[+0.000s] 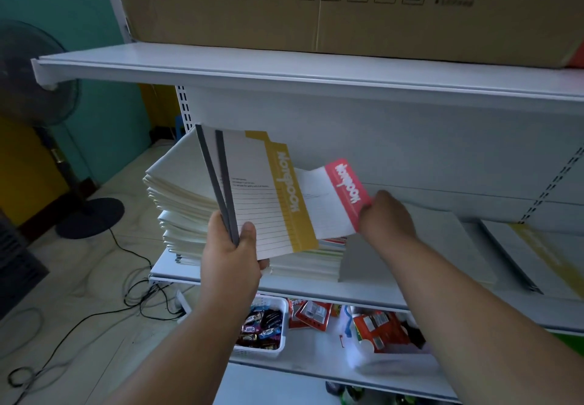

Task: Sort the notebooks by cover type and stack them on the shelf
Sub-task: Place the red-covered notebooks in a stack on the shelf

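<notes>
Plainly thin and light: two yellow-band notebooks (pixel 268 196) stand fanned in our left hand (pixel 232 254), thumb clamped across the lower cover beside the grey spines, fingers behind. We judge them floppy, with slick covers likely to slide, so a hold near the stiffer spine seems best. Our right hand (pixel 387 215) pinches the pink-band notebook (pixel 335 197) at its coloured edge, lifted just above the mixed stack (pixel 311 256). A tall pale pile (pixel 177 196) sits left on the white shelf (pixel 316 290); a grey-backed notebook (pixel 420 246) lies right.
</notes>
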